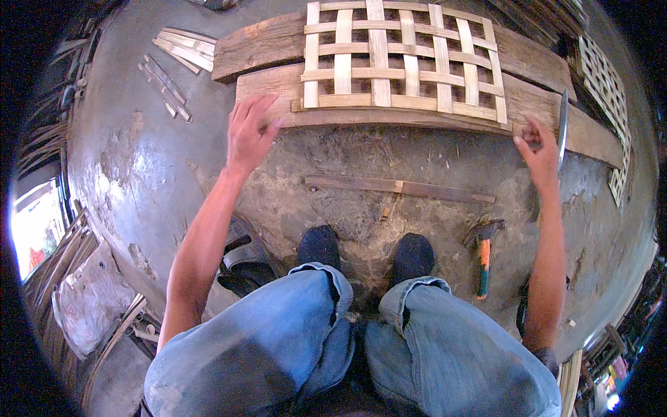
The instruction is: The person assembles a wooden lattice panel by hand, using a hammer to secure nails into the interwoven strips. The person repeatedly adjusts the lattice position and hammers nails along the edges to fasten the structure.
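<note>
A woven lattice panel of pale bamboo strips [377,55] lies across two thick wooden planks [267,38]. Over the left end of the nearer plank, my left hand [251,135] is open, fingers stretched and thumb apart, with nothing in it. My right hand [538,153] is beside that plank's right part, fingers loosely curled and thumb apart; no object shows in it. Just right of it, a long metal blade [563,128] stands against the plank; its handle cannot be made out. Both hands are apart from the panel.
On the floor before me lie a thin wooden strip [431,191] and a hammer with an orange and green handle [483,264]. Split strips [184,50] and narrow sticks [167,90] lie at the far left. Another woven panel [606,76] leans at the far right.
</note>
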Demonstrator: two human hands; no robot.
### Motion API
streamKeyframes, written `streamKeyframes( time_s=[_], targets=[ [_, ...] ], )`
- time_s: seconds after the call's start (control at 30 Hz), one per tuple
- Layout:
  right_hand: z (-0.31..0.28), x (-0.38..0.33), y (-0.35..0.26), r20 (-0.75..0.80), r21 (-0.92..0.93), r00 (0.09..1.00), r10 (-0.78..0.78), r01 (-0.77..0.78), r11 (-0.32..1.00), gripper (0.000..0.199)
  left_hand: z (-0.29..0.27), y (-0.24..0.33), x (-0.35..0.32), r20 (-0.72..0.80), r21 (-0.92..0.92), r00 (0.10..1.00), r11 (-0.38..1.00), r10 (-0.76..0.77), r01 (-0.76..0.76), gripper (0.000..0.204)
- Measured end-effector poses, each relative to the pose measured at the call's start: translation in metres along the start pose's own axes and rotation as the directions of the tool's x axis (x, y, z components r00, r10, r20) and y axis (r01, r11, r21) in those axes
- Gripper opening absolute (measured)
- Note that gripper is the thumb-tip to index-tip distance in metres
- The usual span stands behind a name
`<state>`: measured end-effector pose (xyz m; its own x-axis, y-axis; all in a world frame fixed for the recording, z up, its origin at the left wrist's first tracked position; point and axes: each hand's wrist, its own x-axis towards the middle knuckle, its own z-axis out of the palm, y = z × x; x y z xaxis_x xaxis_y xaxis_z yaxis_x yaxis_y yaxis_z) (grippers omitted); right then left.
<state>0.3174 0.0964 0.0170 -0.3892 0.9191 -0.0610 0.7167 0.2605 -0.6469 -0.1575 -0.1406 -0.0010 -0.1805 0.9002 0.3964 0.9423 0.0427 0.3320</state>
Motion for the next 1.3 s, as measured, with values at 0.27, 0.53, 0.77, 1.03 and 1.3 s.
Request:
streamKeyframes(
  time_s=[0.27,0.53,0.77,1.03,1.3],
  targets=[
    [0.013,-0.104,0.009,0.299,-0.161,0.941,-0.159,0.214,0.964,0.041,-0.011,0.022,-0.083,0.453,-0.208,0.883,0.978,0.123,-0.030,0.042],
    [0.023,-0.106,0.007,0.317,-0.154,0.947,-0.051,0.105,0.983,0.040,-0.002,0.031,-0.089,0.441,-0.220,0.895,0.975,0.068,0.034,0.038],
    [0.019,-0.103,0.022,0.336,-0.185,0.933,-0.127,0.198,0.963,0.033,0.004,0.035,-0.088,0.432,-0.215,0.899,0.976,0.068,0.029,0.032],
    [-0.011,-0.065,-0.007,0.247,-0.178,0.925,-0.290,0.337,0.925,0.031,-0.029,0.024,-0.045,0.270,-0.169,0.959,0.985,0.082,-0.036,0.032],
    [-0.036,0.041,-0.034,0.091,-0.123,0.968,-0.234,0.244,0.962,0.030,-0.023,0.017,0.046,0.091,-0.135,0.993,0.989,0.074,-0.061,0.029]
  ],
)
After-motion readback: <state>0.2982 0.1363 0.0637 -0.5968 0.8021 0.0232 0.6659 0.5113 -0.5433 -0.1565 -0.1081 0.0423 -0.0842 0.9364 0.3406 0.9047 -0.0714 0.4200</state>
